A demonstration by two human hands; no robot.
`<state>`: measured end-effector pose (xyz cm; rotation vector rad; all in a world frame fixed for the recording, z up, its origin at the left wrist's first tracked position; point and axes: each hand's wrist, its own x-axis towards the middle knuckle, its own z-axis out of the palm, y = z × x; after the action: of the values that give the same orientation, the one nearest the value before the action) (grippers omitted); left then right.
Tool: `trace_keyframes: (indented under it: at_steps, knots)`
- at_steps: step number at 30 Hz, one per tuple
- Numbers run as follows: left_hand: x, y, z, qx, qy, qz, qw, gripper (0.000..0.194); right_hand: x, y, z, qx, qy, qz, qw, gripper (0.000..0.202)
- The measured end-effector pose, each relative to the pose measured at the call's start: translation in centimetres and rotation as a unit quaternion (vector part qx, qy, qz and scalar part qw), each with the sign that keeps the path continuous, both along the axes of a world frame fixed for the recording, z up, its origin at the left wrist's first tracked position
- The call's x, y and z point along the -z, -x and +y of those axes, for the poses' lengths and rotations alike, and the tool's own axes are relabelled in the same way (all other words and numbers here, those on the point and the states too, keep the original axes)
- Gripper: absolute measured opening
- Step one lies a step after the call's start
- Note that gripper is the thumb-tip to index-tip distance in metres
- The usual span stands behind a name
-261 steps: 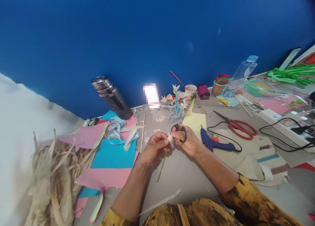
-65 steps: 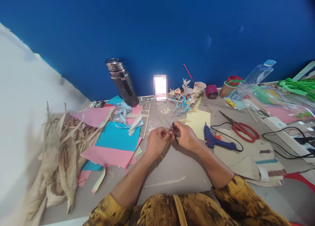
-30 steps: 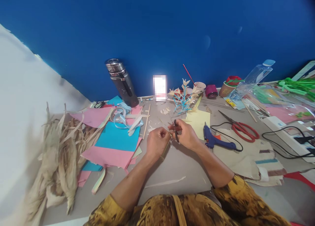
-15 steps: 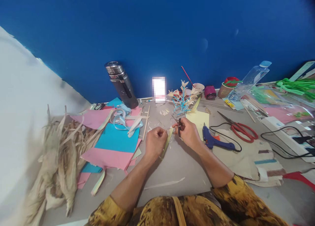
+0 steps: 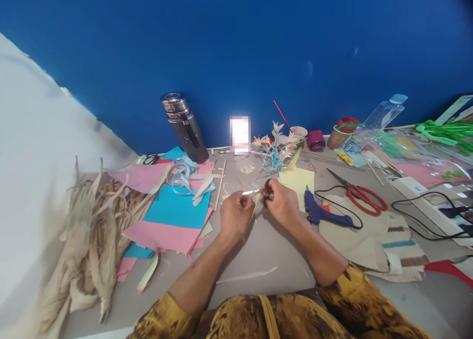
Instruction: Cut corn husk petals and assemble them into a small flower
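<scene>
My left hand is closed on a narrow pale yellow-green strip, which hangs down beside its fingers. Dark-handled small scissors are gripped in my right hand, their shiny blades pointing left to the fingertips of my left hand. Whether the blades touch the strip cannot be made out. Small cream cut pieces lie beyond my hands. Behind my right hand stands a bunch of blue stems with cream flowers.
Dried husks, pink and blue sheets and a dark flask are on the left. A blue glue gun, red-handled scissors, cloth, cups and a power strip are at the right.
The small scissors have swung from pointing up and away to pointing left, with the blades now at my left fingertips. My left hand still holds the strip.
</scene>
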<state>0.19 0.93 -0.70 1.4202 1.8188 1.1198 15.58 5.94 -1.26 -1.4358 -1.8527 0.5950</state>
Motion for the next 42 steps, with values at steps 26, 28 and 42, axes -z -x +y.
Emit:
trace_keyframes:
  at_steps: [26,28,42]
  knots:
    - [-0.8,1.0,0.8,0.048,0.033,-0.405,0.913,0.021,-1.0,0.7,-0.1,-0.089,0.234,0.46,0.852,0.031]
    - [-1.1,1.0,0.8,0.086,0.078,-0.48,0.87,0.024,-1.2,0.7,-0.1,-0.088,0.235,0.437,0.864,0.03]
    - [-1.0,1.3,0.8,0.108,0.081,-0.551,0.824,0.025,-1.1,0.2,0.2,-0.102,0.227,0.488,0.836,0.027]
